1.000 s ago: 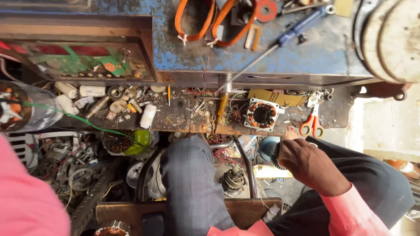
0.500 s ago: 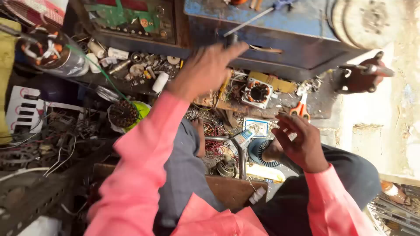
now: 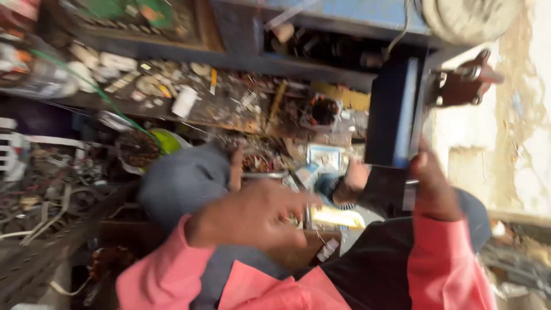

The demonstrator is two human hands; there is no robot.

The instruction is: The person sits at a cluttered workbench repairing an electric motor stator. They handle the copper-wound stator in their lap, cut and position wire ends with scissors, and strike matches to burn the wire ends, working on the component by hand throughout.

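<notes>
While blurred, the right hand (image 3: 430, 189) seemingly grips an upright dark box (image 3: 393, 115).

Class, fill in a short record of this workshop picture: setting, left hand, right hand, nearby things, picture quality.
Setting: cluttered workbench strewn with small parts
Left hand: open, fingers spread, holding nothing, above the lap
Right hand: grips a dark flat box, held upright
Nearby: green bowl, blue metal cabinet
Clothing: pink sleeves
Quality: motion-blurred, fine detail unclear
</notes>
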